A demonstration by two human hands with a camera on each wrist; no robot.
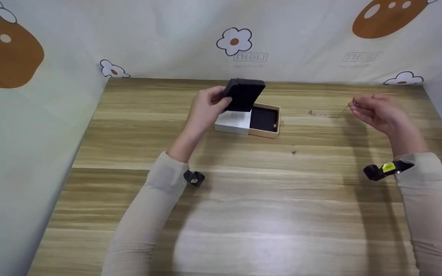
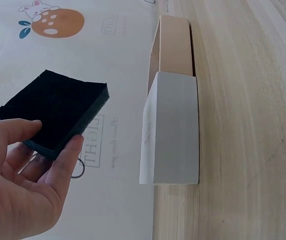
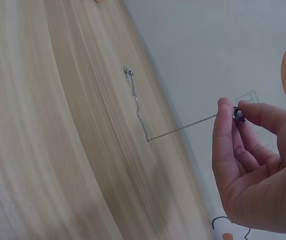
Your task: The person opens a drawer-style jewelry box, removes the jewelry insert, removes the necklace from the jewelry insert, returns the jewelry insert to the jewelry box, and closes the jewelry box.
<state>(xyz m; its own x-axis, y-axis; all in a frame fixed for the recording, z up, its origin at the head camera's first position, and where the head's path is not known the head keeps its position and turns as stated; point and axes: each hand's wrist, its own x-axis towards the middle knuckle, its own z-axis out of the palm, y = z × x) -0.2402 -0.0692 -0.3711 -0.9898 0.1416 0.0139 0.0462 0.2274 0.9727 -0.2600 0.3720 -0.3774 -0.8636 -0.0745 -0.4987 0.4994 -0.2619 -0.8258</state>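
Between thumb and fingers, my left hand point(image 1: 205, 109) holds a black foam pad point(image 1: 244, 96) tilted above the jewelry box. The box has a white sleeve point(image 1: 231, 125), with its tan-edged drawer point(image 1: 264, 133) pulled partway out to the right; the drawer's inside is dark. Off to the right, my right hand point(image 1: 380, 111) pinches one end of a thin silver necklace point(image 3: 183, 127) at a small dark, shiny piece point(image 3: 239, 115). From there the chain slants down to the table, where its other part lies with a small bunched end point(image 3: 128, 74).
A wood-grain table point(image 1: 244, 184) bears everything. A small dark spot point(image 1: 293, 152) shows in front of the box; whether it is an object or a mark is unclear. A pale printed sheet point(image 1: 182, 42) covers the wall behind the table and to its sides.
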